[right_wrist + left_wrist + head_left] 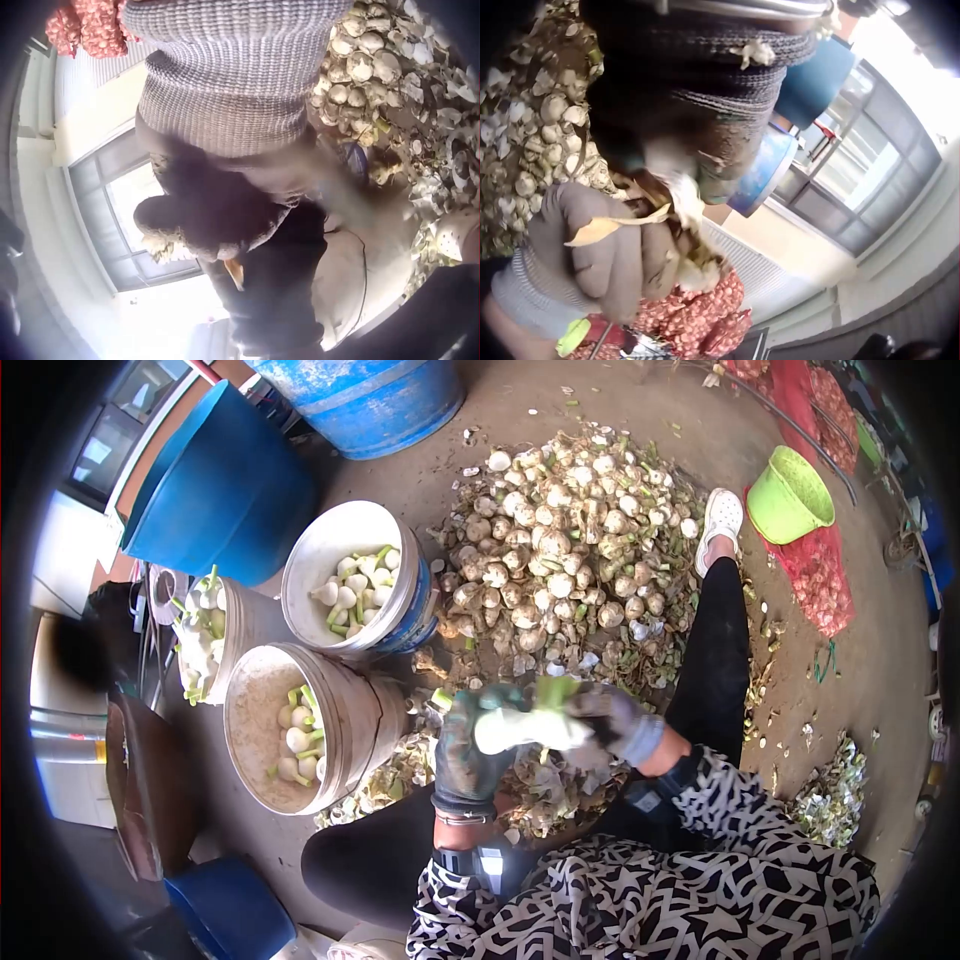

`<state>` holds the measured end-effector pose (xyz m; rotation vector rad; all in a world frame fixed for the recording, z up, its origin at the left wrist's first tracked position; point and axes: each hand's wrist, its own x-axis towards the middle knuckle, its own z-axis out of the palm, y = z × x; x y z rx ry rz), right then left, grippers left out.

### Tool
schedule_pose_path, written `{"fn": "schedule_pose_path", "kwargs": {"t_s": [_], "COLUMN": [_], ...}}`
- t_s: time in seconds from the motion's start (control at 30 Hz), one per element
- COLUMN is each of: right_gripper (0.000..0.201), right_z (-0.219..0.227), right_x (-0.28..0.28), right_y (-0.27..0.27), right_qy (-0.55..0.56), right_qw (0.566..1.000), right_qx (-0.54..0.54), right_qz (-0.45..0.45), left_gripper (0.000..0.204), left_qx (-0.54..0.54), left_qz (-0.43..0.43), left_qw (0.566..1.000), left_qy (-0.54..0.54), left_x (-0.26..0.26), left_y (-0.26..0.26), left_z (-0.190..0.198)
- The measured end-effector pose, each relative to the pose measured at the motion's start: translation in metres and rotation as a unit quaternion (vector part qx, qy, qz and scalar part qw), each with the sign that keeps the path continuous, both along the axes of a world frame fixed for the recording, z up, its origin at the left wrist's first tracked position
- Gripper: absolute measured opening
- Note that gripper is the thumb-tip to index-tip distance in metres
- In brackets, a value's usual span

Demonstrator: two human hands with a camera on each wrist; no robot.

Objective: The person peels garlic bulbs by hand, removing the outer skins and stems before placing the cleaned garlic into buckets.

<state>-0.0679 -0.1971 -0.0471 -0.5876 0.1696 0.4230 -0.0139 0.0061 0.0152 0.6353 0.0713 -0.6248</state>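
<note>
In the head view my left hand (pixel 468 745), in a dark knit glove, grips a white garlic bulb (pixel 498 731) in front of my lap. My right hand (pixel 612 718), in a grey glove, has its fingers on the bulb's green stem end, blurred there. The left wrist view shows the right hand (pixel 604 244) with curled fingers, a dry yellowish strip of skin (pixel 604 229) lying across them. Pale garlic skin (pixel 684 196) hangs between both hands. In the right wrist view the right hand (pixel 221 214) is shadowed and overlaps the dark left glove (pixel 274 277).
A large heap of unpeeled garlic (pixel 560 550) lies ahead. To the left stand white buckets (pixel 375 695) with peeled bulbs and blue tubs (pixel 225 490). Loose peelings (pixel 550 790) cover the floor between my legs. A green bucket (pixel 790 500) and red net sacks (pixel 820 585) lie right.
</note>
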Motion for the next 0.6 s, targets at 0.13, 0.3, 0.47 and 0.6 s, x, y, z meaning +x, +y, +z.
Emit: {"fn": "schedule_pose_path", "kwargs": {"t_s": [0.13, 0.3, 0.47, 0.6], "right_gripper": [0.027, 0.046, 0.038, 0.042], "right_z": [0.038, 0.084, 0.065, 0.005], "right_x": [-0.041, -0.035, -0.025, 0.028], "right_y": [-0.046, -0.033, -0.005, 0.031], "right_qy": [-0.065, -0.426, -0.247, -0.191], "right_qw": [0.943, 0.833, 0.531, 0.44], "right_qx": [0.297, 0.212, -0.635, -0.72], "right_qz": [0.136, 0.284, 0.505, 0.502], "left_gripper": [0.043, 0.041, 0.051, 0.053], "left_qx": [-0.177, -0.124, -0.119, 0.045], "left_qz": [0.044, 0.159, 0.23, 0.387], "left_qw": [0.983, 0.97, 0.966, 0.911], "left_qy": [0.003, 0.137, 0.021, -0.132], "left_x": [0.009, 0.021, 0.073, 0.08], "left_y": [0.007, 0.01, 0.047, 0.137], "left_z": [-0.012, -0.007, -0.014, 0.036]}}
